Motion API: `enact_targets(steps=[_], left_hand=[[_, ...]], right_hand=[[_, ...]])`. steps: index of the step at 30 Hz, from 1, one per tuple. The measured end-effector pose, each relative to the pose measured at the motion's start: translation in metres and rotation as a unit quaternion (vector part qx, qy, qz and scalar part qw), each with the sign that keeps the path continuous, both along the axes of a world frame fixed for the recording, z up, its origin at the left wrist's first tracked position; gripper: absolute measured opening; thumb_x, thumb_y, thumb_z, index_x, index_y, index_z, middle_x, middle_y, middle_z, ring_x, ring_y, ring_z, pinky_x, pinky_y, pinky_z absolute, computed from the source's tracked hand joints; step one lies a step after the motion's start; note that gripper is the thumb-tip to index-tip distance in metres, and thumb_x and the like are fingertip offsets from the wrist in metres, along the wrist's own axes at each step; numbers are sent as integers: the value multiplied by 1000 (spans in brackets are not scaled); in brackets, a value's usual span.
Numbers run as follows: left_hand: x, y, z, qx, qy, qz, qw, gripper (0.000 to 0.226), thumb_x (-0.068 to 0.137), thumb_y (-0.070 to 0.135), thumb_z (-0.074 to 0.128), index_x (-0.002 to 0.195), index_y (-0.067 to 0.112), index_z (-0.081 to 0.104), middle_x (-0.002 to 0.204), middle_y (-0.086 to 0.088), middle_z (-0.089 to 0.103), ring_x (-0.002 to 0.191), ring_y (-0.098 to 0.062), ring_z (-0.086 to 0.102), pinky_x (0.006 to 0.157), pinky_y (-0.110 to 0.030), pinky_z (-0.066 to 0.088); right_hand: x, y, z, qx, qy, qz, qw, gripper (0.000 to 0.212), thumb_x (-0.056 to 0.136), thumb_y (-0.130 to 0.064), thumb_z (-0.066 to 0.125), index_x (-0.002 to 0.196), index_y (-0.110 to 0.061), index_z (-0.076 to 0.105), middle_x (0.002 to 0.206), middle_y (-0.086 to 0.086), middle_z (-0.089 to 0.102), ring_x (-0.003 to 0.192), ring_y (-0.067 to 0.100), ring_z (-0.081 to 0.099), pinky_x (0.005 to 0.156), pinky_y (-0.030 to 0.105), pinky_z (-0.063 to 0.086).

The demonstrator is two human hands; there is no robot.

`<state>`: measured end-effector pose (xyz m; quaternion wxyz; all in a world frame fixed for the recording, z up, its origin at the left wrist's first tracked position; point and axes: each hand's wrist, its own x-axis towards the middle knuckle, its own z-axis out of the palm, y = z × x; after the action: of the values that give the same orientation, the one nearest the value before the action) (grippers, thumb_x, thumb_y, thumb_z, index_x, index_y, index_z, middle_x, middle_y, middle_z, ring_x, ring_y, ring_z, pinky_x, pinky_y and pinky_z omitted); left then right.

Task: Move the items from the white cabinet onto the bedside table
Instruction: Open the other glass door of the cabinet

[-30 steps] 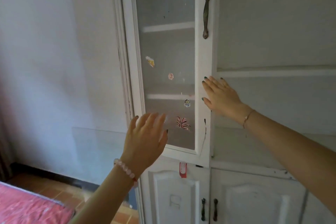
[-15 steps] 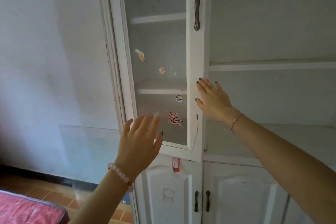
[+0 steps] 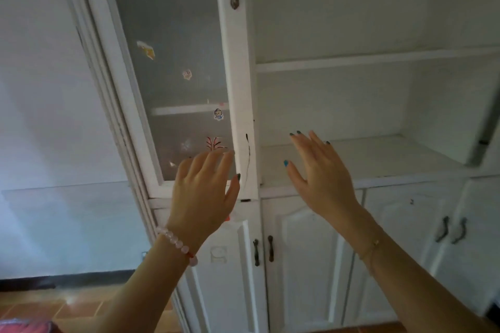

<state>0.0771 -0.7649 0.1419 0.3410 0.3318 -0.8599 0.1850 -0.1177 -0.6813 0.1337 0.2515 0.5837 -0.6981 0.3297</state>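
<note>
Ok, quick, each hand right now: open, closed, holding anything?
Left hand: open, fingers straight, holding nothing, in front of the glass door.
Right hand: open, fingers spread, holding nothing, in front of the open shelf.

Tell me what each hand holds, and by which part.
Nothing is held. The left hand is open, fingers straight, before the glass door; the right hand is open before the cabinet shelf.
</note>
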Motion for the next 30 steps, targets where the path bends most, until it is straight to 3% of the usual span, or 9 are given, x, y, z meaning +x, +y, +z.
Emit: enact_targets(steps=[6,15,21,24,30], left_hand=[[-44,32,-20,36,-23,-110,993,49,88,38,34,123,10,56,117,-10,63,106,-30,60,90,-48,48],[-101,78,-47,62,-37,-221,973,49,89,37,34,122,10,56,115,-11,63,105,-31,60,89,-49,48],[-121,121,-55,65,-51,-263,961,47,89,36,35,119,9,58,113,-10,64,103,-30,61,88,-48,49],[-132,137,-54,63,-60,-260,962,48,89,37,35,121,10,58,114,-10,64,105,-30,61,90,-50,48],[-179,186,-42,53,-58,-270,960,48,89,37,34,119,9,59,113,-10,65,105,-31,62,90,-53,48]], right_hand=[[-13,68,-18,3,14,-104,995,51,90,-39,35,128,-8,50,131,10,54,125,28,46,104,46,36],[-33,165,-40,61,12,-237,970,51,90,-40,34,128,-9,52,129,10,56,124,27,48,103,44,36],[-50,208,-41,25,8,-243,970,42,89,-32,46,121,-8,57,117,9,64,110,25,58,91,41,49],[-62,222,-41,14,11,-243,970,40,86,-29,52,120,-8,58,115,9,65,106,24,60,90,37,49],[-105,274,-40,8,18,-253,967,40,87,-31,46,118,-8,58,111,9,66,101,25,63,87,36,49]])
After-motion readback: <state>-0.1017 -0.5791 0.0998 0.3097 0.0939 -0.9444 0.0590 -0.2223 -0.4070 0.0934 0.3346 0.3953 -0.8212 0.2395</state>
